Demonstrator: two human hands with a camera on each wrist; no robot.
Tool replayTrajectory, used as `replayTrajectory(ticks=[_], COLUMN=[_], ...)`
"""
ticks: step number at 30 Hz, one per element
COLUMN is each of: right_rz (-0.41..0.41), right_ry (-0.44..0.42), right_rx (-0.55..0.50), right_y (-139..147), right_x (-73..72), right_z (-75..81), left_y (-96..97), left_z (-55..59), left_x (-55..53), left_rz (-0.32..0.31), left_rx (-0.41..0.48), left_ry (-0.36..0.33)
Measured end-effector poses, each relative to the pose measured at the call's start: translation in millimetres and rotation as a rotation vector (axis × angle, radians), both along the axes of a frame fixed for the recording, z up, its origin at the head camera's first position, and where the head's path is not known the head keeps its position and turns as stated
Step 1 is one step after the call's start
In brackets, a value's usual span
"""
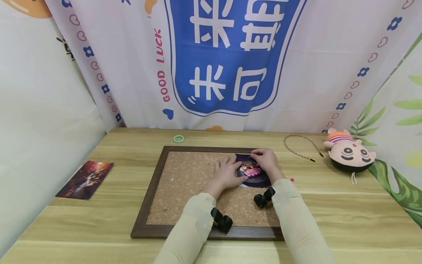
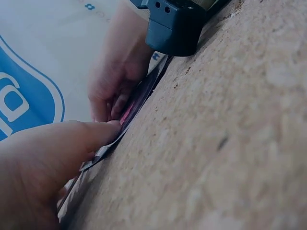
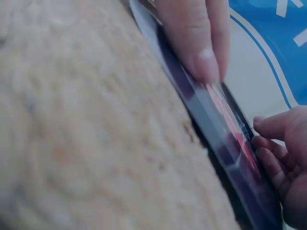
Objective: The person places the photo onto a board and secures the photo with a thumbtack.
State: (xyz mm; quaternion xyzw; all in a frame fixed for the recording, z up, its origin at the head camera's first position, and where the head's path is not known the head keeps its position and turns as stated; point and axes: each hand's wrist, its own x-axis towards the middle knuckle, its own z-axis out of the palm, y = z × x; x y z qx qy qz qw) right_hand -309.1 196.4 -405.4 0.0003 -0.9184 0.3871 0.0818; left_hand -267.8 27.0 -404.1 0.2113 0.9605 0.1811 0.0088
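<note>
A glossy photo (image 1: 254, 172) of a dark plate of food lies at the upper right of a brown-framed cork board (image 1: 184, 190). My left hand (image 1: 227, 172), fingers spread, presses the photo's left side against the cork. At the photo's top edge, my right hand (image 1: 266, 160) pinches a small pin, mostly hidden by the fingers. Its thin needle shows by the thumb of the right hand (image 3: 288, 153) in the right wrist view. The left wrist view shows the left thumb (image 2: 103, 132) on the photo (image 2: 136, 103), whose near edge lifts slightly off the cork.
Another photo (image 1: 86, 179) lies left of the board. A green ring (image 1: 178, 139) sits behind it, a headband-like loop (image 1: 298, 137) behind right. A plush toy (image 1: 351, 150) is at the right, and a small pink dot-like piece (image 1: 292, 180) rests beside the right sleeve.
</note>
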Motion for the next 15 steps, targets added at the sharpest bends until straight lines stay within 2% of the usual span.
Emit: replayTrajectory(ticks=[2,5,15], right_rz=[0.009,0.017,0.029], right_ry=[-0.008,-0.008,0.021], right_rx=[-0.002,0.001,0.043], right_y=[-1.8,-4.1,-4.7], right_x=[-0.7,-1.5,-5.1], right_z=[-0.7,-1.3,-5.8], left_y=[-0.6,-0.6,-0.7], left_z=[-0.5,-1.9,-4.8], left_x=[0.6,1.0,-0.5], left_rz=[-0.024,-0.036,-0.040], left_rx=[-0.012,-0.035,-0.052], left_ry=[-0.040,-0.057,-0.047])
